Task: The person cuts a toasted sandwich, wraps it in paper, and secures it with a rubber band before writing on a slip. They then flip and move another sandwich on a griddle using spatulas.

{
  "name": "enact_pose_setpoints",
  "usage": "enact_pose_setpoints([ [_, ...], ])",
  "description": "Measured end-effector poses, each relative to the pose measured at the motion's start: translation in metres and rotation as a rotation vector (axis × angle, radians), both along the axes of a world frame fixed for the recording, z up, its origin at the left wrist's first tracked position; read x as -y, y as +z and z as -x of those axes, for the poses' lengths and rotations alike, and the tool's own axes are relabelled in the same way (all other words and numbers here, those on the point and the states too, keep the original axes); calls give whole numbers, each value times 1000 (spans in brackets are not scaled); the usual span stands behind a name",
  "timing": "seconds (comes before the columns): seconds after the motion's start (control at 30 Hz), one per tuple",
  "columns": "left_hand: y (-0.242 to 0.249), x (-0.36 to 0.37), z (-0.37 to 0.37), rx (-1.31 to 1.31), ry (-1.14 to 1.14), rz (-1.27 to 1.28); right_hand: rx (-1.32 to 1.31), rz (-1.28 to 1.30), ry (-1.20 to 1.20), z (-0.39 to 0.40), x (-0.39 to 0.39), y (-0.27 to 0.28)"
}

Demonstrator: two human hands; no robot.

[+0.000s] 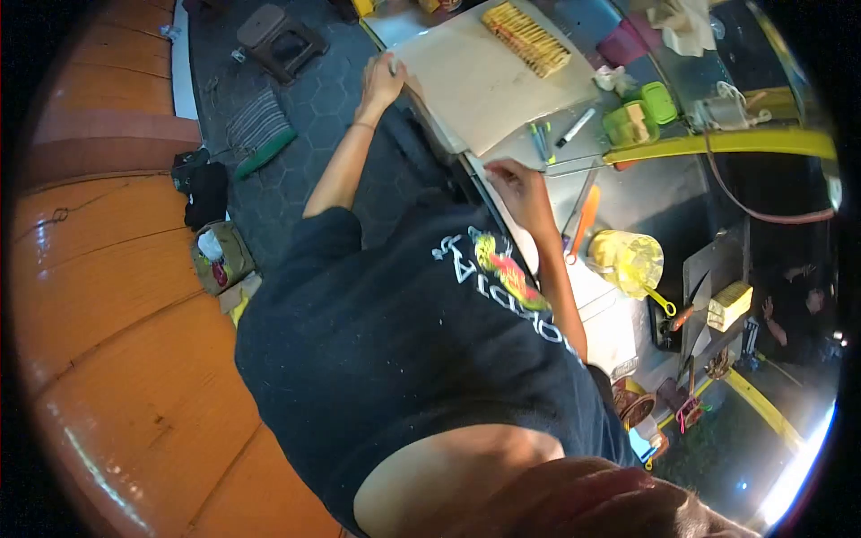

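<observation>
A broad pale beige board (448, 76) lies on the metal table, with a row of yellow-and-brown striped pieces (526, 38) along its far side. My left hand (383, 84) is at the board's left corner, its fingers closed around the edge. Close to the board's near corner is my right hand (517, 186), with curled fingers; what they hold, if anything, is hidden. Just beyond this hand lie a few slim pens (542, 142) and a black-and-white marker (575, 128). A knife (580, 211) and an orange-handled tool (586, 215) rest beside my right forearm.
A yellowish tub (625, 260) stands on the right, near a yellow block (729, 307). An open green container (631, 124) sits behind the marker. A yellow bar (717, 145) crosses the table. On the floor are a stool (280, 40) and a striped bundle (260, 125).
</observation>
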State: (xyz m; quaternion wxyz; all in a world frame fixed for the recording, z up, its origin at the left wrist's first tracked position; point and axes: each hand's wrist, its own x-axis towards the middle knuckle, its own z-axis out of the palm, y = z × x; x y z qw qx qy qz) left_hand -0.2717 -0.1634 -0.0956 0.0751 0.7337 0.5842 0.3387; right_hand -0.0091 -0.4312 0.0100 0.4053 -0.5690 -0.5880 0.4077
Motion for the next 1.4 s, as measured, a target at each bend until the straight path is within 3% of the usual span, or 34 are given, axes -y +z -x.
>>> enact_pose_setpoints([
  [0.17,13,-20,26,-80,-103,119,143,43,63,46,-81,-29],
  [0.4,18,-26,30,-93,-291,100,114,113,6,46,-97,-51],
  [0.47,12,-28,25,217,-197,191,-248,474,-87,45,-98,-47],
  [0.53,16,-28,26,239,-174,239,-302,475,-89,47,-99,-47],
  [0.6,20,-28,20,266,-168,276,-50,173,-89,49,-105,-46],
  [0.67,27,-33,11,744,-250,637,112,37,-199,54,-113,-44],
  [0.7,46,-37,4,856,-233,862,290,-87,-240,60,-119,-36],
  [0.73,53,-39,-5,854,-261,861,468,-213,-278,64,-128,-29],
  [0.8,61,-46,-18,1472,-355,1082,592,-246,-328,67,-140,-31],
  [0.83,61,-51,-21,1586,-560,1145,707,-269,-351,67,-144,-34],
  [0.87,60,-51,-27,1569,-578,1160,707,-266,-375,62,-148,-35],
  [0.93,77,-35,-39,847,-709,655,609,-155,-308,50,-159,-27],
  [0.97,73,-29,-34,398,-822,338,523,-253,-341,48,-161,-20],
  [1.0,50,-36,-28,7,-880,227,525,-255,-357,43,-163,-12],
  [1.07,36,-23,-16,-236,-841,28,662,-141,-54,36,-164,1],
  [1.1,20,-27,-10,-244,-860,22,652,-75,31,35,-166,5],
  [1.17,-5,-40,-1,30,-836,510,703,-30,105,37,-164,21],
  [1.2,4,-46,-1,28,-851,510,759,17,211,37,-160,32],
  [1.27,48,-57,-3,581,-807,608,706,-16,252,23,-150,56],
  [1.3,65,-62,-5,416,-888,381,717,35,282,13,-148,66],
  [1.33,81,-65,-5,417,-895,387,724,89,315,7,-147,79],
  [1.37,93,-67,-4,403,-1004,665,754,325,330,2,-155,113],
  [1.4,97,-66,-4,384,-1102,947,824,336,155,0,-158,124],
])
